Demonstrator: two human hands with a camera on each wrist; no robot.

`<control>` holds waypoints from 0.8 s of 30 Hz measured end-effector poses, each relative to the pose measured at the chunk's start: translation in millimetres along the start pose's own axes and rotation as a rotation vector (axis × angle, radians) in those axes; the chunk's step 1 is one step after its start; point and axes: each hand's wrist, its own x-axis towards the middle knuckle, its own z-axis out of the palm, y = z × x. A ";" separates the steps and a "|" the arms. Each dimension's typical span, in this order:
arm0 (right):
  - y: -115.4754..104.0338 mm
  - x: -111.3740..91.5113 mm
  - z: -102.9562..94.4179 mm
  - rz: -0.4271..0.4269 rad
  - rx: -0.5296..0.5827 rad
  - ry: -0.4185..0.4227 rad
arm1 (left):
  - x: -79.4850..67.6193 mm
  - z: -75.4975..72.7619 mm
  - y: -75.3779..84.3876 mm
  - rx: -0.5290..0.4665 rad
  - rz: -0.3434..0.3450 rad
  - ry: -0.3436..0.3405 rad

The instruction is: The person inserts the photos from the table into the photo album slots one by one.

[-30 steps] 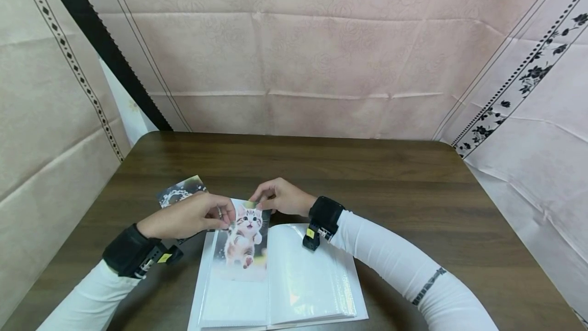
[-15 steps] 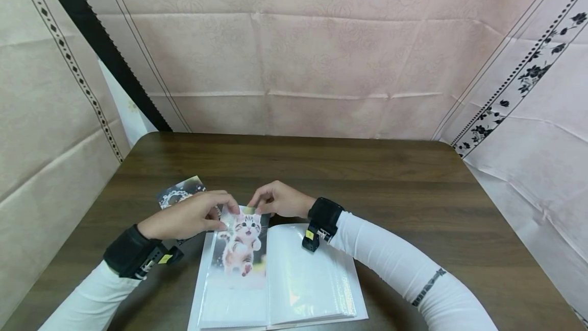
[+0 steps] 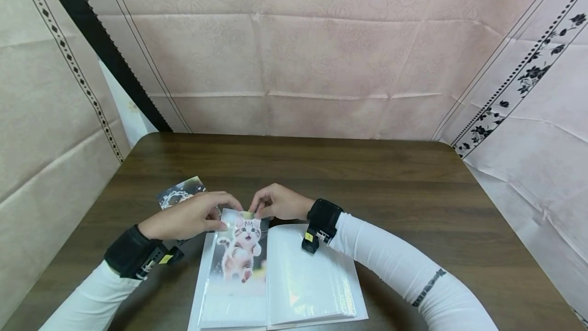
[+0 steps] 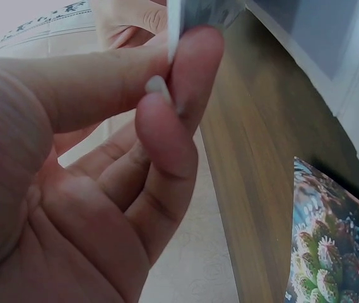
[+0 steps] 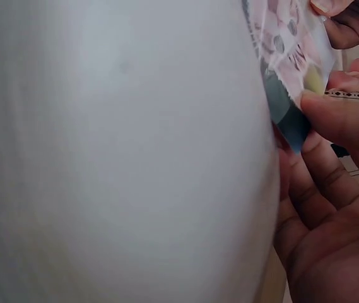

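Observation:
An open photo album [image 3: 308, 280] with clear pocket pages lies at the front of the table. A kitten picture [image 3: 241, 257] sits in its left page's pocket, top edge at the pocket's mouth. My left hand [image 3: 190, 214] pinches the picture's upper left corner; in the left wrist view a thin white edge shows between thumb [image 4: 103, 82] and forefinger. With thumb and fingers, my right hand [image 3: 282, 202] pinches the upper right corner, a dark corner of the picture [image 5: 286, 117] showing in the right wrist view. The album's pale page [image 5: 122, 151] fills much of that view.
Beyond my left hand lies another picture [image 3: 181, 190], partly covered by that hand. A picture of cacti [image 4: 324, 259] lies on the wood in the left wrist view. The brown table [image 3: 367, 178] reaches back to a hanging pale cloth [image 3: 321, 65].
The kitten picture has slid a little toward me, deeper into the left page's pocket. Both hands have come slightly nearer with it, and my left fingers have shifted to its top edge.

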 end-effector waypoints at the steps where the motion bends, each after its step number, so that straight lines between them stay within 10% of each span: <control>1: -0.8 -0.3 0.4 0.003 -0.003 0.000 | 0.0 0.2 -0.1 -0.002 0.002 -0.001; 24: -4.4 -1.1 6.0 -0.001 -0.096 -0.018 | 0.3 0.7 -0.3 -0.013 0.004 -0.015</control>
